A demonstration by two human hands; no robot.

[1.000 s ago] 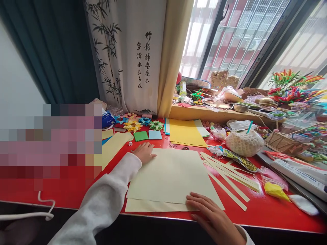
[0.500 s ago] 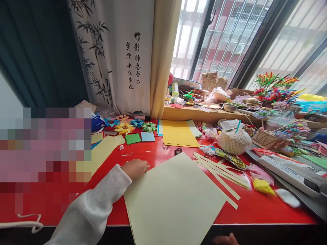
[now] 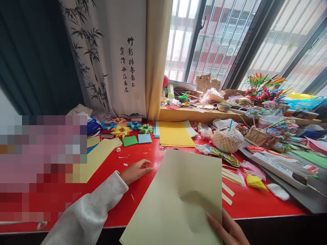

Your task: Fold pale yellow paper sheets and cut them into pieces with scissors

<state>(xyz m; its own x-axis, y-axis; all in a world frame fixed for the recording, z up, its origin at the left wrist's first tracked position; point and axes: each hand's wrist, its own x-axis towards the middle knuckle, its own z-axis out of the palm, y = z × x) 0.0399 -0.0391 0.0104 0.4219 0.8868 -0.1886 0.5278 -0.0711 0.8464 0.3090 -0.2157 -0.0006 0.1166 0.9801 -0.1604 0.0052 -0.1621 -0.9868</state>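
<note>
head cam | fwd+down | hands (image 3: 136,171) nr | red tbl (image 3: 120,206) mid | window (image 3: 217,44) bkgd

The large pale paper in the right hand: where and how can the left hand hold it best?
I would take the large pale paper by its left edge, coming from the left, pinching above and below. The left hand looks free beside that edge; the right hand holds the opposite one. The paper looks dented, so pinch gently.
</note>
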